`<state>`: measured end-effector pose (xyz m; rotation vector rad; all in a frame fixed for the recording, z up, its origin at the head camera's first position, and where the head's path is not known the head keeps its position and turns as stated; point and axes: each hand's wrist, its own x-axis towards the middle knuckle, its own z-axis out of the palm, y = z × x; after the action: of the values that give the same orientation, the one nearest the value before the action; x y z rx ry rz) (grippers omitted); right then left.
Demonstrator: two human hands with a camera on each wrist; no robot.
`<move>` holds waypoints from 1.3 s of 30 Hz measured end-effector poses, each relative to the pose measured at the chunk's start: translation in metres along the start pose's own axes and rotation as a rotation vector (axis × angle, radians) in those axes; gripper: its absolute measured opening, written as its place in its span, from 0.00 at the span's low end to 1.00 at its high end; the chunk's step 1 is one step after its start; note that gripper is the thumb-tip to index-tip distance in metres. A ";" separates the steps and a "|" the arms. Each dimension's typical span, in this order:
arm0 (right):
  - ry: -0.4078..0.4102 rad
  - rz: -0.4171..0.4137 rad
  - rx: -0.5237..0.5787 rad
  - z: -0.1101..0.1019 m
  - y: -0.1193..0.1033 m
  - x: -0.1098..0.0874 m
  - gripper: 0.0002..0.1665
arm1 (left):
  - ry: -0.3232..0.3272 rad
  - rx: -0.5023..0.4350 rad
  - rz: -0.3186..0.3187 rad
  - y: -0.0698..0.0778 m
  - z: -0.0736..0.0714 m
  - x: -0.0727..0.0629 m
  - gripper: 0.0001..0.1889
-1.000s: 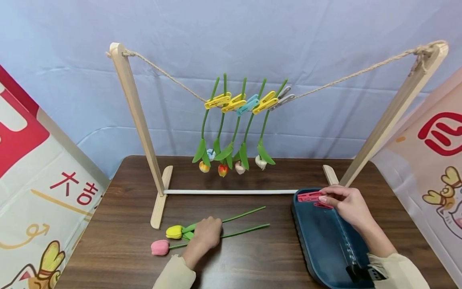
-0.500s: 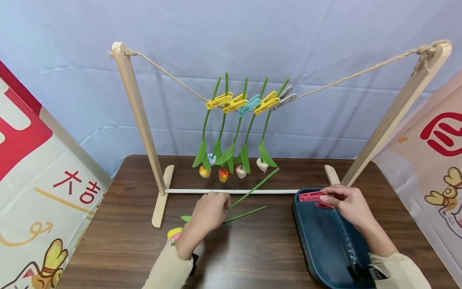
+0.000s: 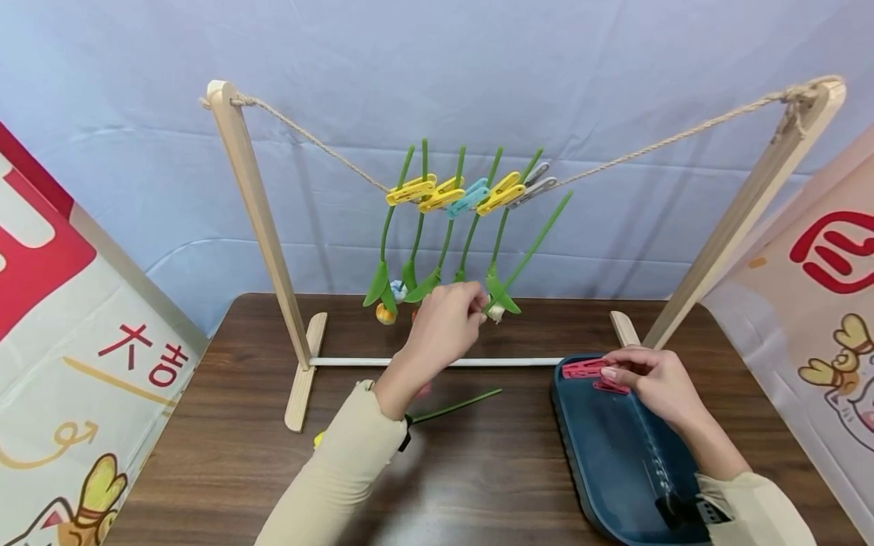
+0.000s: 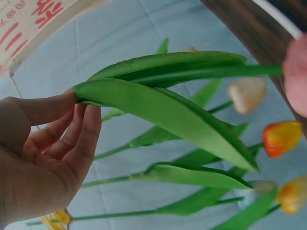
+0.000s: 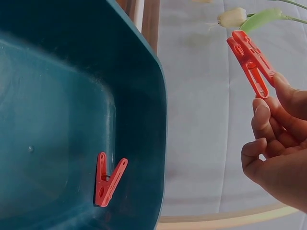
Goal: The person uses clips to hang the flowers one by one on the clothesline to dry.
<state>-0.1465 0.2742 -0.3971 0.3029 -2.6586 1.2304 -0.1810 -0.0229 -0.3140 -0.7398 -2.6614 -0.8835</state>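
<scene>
My left hand [image 3: 447, 322] pinches a pink artificial tulip [image 4: 296, 74] at its stem, where the leaves begin. The bloom hangs low, and the bare stem [image 3: 539, 243] slants up to the right, in front of the hanging tulips. Over the tray's far end, my right hand [image 3: 658, 383] holds a red clothespin [image 5: 252, 62] between thumb and fingers. A second red clothespin [image 5: 109, 182] lies inside the blue tray [image 3: 570, 455]. Below my left forearm a yellow tulip [image 3: 457, 406] lies on the table, its bloom mostly hidden by the sleeve.
Several tulips hang blooms-down from a sagging rope [image 3: 314, 140], clipped by yellow [image 3: 412, 189], blue [image 3: 468, 199] and grey clothespins [image 3: 536, 189]. The rope spans two wooden posts [image 3: 256, 220], joined low down by a white rod [image 3: 508, 362]. A pale cloth [image 3: 478, 68] hangs behind.
My left hand has lifted the pink tulip off the table and carried it up and right towards the hanging row. My right hand has stayed at the tray with its clothespin.
</scene>
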 end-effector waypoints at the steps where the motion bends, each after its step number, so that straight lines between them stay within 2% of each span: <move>1: -0.002 -0.003 -0.001 0.000 0.000 0.000 0.09 | 0.004 -0.009 -0.001 0.003 -0.001 0.004 0.04; 7: -0.015 -0.012 -0.011 -0.002 -0.005 0.004 0.09 | 0.007 -0.050 -0.030 0.014 -0.003 0.022 0.03; 10: -0.014 -0.022 -0.044 -0.006 -0.012 0.007 0.09 | 0.005 -0.047 -0.040 0.017 -0.004 0.026 0.02; 15: 0.006 -0.084 -0.113 -0.016 -0.032 0.022 0.09 | 0.006 -0.038 -0.050 0.018 -0.003 0.028 0.02; 21: 0.074 -0.176 -0.150 -0.034 -0.072 0.050 0.07 | 0.013 -0.041 -0.055 0.019 -0.003 0.029 0.02; 31: 0.262 -0.244 -0.213 -0.073 -0.154 0.093 0.08 | 0.037 -0.023 -0.051 0.022 -0.003 0.032 0.02; 39: 0.363 -0.318 -0.321 -0.085 -0.193 0.113 0.11 | 0.074 -0.040 -0.033 0.022 0.000 0.034 0.02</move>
<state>-0.1957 0.2055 -0.1731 0.3886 -2.3290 0.6765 -0.1976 0.0058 -0.2908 -0.6599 -2.6052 -0.9563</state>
